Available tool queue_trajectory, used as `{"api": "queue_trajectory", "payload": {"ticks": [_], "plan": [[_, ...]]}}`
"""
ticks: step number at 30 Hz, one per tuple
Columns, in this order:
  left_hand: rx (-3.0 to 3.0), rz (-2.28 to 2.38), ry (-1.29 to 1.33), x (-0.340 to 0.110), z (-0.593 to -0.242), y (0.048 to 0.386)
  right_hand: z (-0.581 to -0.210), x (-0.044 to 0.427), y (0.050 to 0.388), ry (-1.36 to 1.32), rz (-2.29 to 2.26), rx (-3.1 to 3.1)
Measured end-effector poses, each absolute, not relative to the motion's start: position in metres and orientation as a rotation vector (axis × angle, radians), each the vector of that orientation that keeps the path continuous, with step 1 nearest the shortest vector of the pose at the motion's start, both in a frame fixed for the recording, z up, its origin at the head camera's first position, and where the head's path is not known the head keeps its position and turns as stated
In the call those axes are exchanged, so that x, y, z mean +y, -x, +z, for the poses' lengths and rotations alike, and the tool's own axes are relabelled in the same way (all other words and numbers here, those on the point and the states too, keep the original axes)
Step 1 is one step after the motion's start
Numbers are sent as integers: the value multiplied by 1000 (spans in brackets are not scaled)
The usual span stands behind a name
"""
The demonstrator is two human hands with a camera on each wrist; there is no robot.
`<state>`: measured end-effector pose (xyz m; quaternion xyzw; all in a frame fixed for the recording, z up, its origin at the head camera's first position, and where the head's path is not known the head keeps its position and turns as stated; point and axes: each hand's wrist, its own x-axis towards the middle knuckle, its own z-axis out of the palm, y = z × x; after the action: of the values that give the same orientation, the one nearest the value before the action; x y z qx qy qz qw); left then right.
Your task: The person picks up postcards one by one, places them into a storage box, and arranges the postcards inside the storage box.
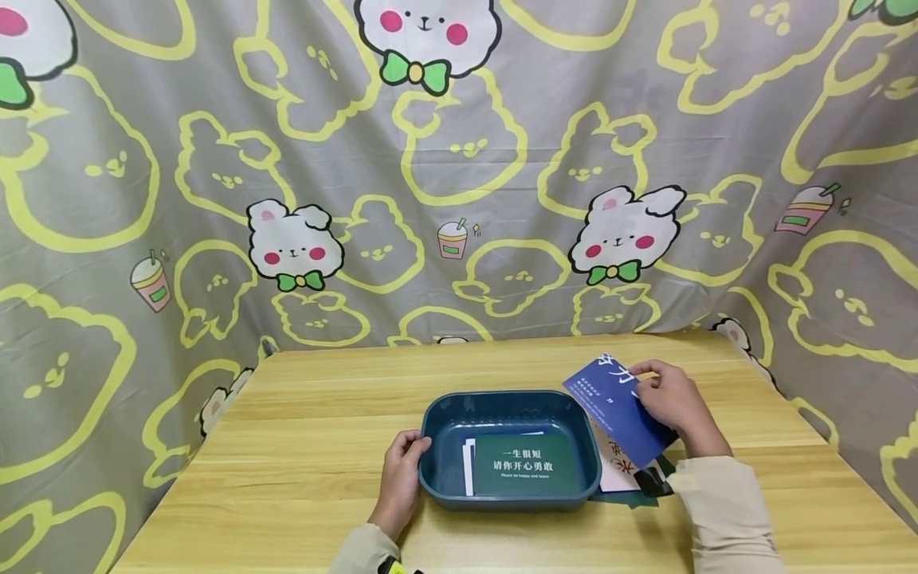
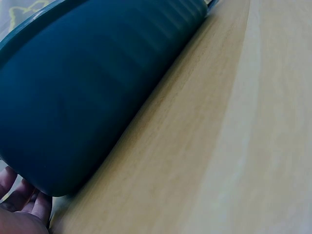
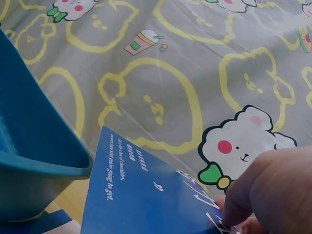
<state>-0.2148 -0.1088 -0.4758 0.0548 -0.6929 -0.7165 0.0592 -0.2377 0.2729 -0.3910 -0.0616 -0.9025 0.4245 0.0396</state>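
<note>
A dark teal plastic basin (image 1: 509,504) stands on the table, with a green card (image 1: 523,466) lettered in white lying inside on top of other cards. My left hand (image 1: 403,474) holds the basin's left end, thumb at the rim; the left wrist view shows its fingers (image 2: 41,204) against the outer wall. In my right hand (image 1: 674,402) a blue card (image 1: 620,414) with white writing is pinched by its edge, tilted above the table just right of the basin. Below it lie more cards, among them a pale card (image 1: 613,462) with dark characters, partly hidden.
The light wooden table (image 1: 287,446) reaches back to a grey curtain (image 1: 502,263) printed with yellow outlines and white cartoon animals. More curtain hangs along both sides. A green sheet (image 1: 627,499) shows beneath the loose cards at the basin's right.
</note>
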Motion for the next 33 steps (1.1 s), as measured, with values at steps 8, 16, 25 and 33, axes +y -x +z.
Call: {"api": "queue_trajectory", "payload": {"ticks": [8, 16, 25, 33], "plan": [[-2082, -2179, -164, -108, -477, 213, -392, 267, 237, 148, 1266, -2775], [-2077, -2176, -164, -109, -476, 213, -389, 257, 238, 91, 1228, -2762], [-2086, -2183, -162, -109, -475, 214, -387, 252, 239, 55, 1201, -2770], [-2079, -2178, -176, -108, -474, 214, -384, 247, 237, 42, 1202, -2778]]}}
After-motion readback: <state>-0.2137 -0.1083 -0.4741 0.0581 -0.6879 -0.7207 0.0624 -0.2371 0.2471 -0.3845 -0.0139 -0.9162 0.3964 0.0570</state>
